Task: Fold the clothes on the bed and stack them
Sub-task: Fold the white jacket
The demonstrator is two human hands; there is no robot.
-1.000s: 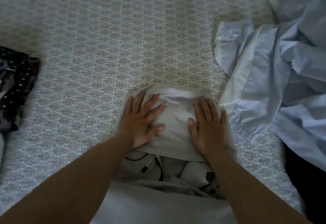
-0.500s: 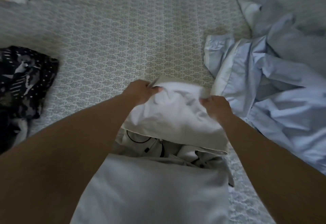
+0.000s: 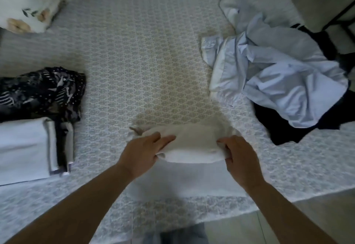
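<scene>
— Since the stack [image 3: 28, 147] lies off to my left on the bed [image 3: 146, 61], where's the white garment [image 3: 192, 147]?

— Dead ahead near the bed's edge, long axis running left to right between my hands. Left hand [image 3: 142, 153] and right hand [image 3: 240, 157] each grip an end, fingers curled on the cloth, though blur hides the far edge. Left hand is nearer the stack.

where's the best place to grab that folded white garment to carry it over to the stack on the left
Take the folded white garment by its two short ends, one hand from each side, fingers tucked under. It lies as a wide, thick bundle, so end grips should keep the layers together. The left hand and right hand are placed that way now.
</scene>
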